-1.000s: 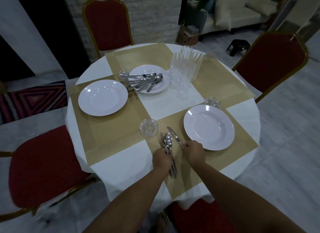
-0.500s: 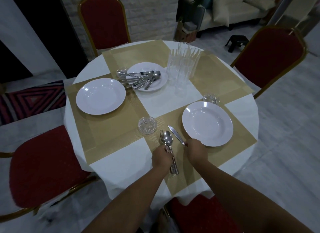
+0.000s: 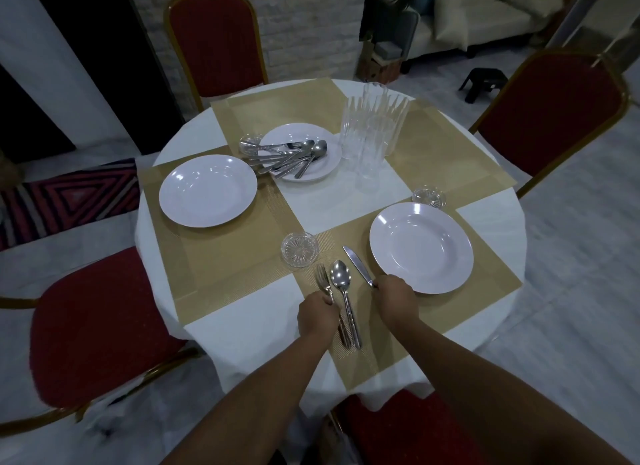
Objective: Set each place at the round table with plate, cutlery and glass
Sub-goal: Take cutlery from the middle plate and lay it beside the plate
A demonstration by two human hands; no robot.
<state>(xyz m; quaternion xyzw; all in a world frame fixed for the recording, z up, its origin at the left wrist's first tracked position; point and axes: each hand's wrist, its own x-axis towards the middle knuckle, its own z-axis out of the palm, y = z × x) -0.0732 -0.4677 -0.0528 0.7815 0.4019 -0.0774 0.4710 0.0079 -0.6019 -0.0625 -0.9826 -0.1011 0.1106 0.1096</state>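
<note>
Left of the plate (image 3: 420,247), our right hand (image 3: 394,296) pinches the knife (image 3: 358,265) handle to straighten it; our left hand (image 3: 317,314) grips the fork (image 3: 322,280) beside the spoon (image 3: 341,284).

text: none legible | labels: none | brands: none | numbers: none

The left hand (image 3: 317,314) grips a fork (image 3: 322,281); the right hand (image 3: 396,296) holds a knife (image 3: 356,264). A spoon (image 3: 341,284) lies between them, a plate (image 3: 420,247) just beyond the right fingers.
</note>
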